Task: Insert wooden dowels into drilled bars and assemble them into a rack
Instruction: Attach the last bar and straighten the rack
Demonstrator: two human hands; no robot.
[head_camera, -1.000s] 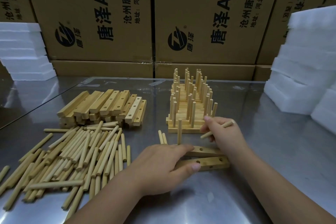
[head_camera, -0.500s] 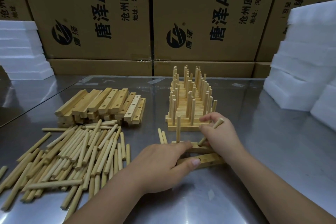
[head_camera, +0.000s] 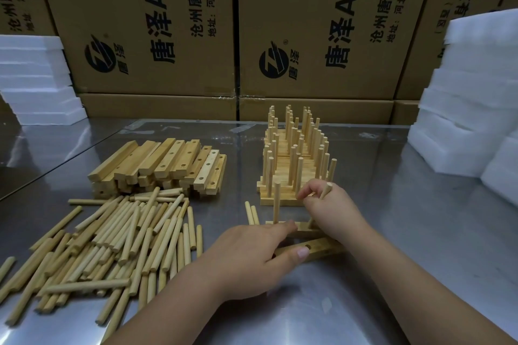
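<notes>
Two drilled wooden bars lie side by side near the table's front; the far bar (head_camera: 307, 228) has one dowel (head_camera: 276, 202) standing upright in it. My left hand (head_camera: 252, 255) holds the bars, fingers on the far one and thumb against the near bar (head_camera: 322, 250). My right hand (head_camera: 333, 207) grips a second dowel (head_camera: 326, 190), nearly upright, its lower end down at the far bar. Behind stands a row of finished bars with upright dowels (head_camera: 294, 159). A heap of loose dowels (head_camera: 112, 241) lies to the left, with a stack of drilled bars (head_camera: 162, 165) behind it.
The work surface is a shiny metal table (head_camera: 420, 232). Two spare dowels (head_camera: 251, 213) lie just left of the far bar. Cardboard boxes (head_camera: 157, 36) wall off the back. White foam blocks are stacked at the right (head_camera: 471, 120) and far left (head_camera: 36, 81).
My right hand has swung its dowel from a slant to nearly upright and lowered its end to the far bar. My left hand has stayed on the bars.
</notes>
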